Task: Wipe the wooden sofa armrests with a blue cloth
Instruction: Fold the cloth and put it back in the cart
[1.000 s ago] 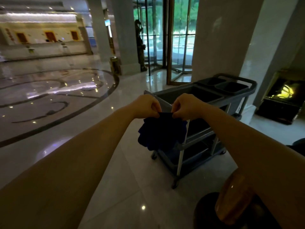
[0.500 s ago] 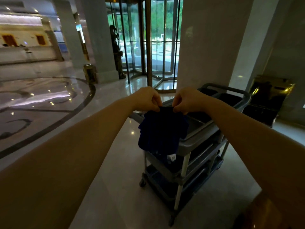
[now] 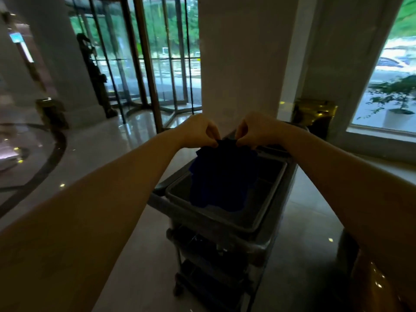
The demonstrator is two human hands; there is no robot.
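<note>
A dark blue cloth [image 3: 221, 176] hangs from both of my hands at the centre of the view, above the top tray of a grey service cart [image 3: 265, 224]. My left hand [image 3: 198, 131] pinches its upper left edge and my right hand [image 3: 256, 130] pinches its upper right edge, the two close together. At the bottom right corner a glossy brown wooden surface [image 3: 380, 287] shows, partly hidden by my right forearm; whether it is the sofa armrest I cannot tell.
The cart stands on polished marble floor [image 3: 117, 149] right in front of me. A wide white pillar [image 3: 238, 59] rises behind it, with a revolving glass door [image 3: 157, 64] to its left. A gold bin [image 3: 315, 115] and a window with a potted plant [image 3: 396, 97] are at right.
The view has swung right and closer to the cart, which is now directly below the cloth. Both hands keep hold of the cloth's top edge, held a little further out.
</note>
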